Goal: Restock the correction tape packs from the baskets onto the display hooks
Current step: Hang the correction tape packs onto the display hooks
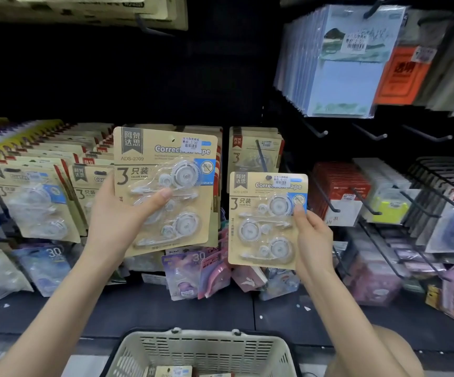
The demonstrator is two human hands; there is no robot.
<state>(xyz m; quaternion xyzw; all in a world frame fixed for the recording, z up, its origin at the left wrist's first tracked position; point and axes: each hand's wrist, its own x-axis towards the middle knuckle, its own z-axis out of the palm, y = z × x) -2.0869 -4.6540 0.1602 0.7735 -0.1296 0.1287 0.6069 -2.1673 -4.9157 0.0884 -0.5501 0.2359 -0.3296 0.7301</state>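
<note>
Standing near upright, hang-holes up, long axes vertical: left pack (166,186) pinched by left hand (117,221), right pack (266,221) by right hand (313,240).

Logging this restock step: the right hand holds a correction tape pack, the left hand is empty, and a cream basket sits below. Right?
Not quite. In the head view the left hand is not empty: it grips a second correction tape pack. The right hand does hold the other pack, and the cream basket sits below.

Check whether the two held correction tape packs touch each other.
Apart. The head view shows a clear gap between the left pack and the right pack.
</note>
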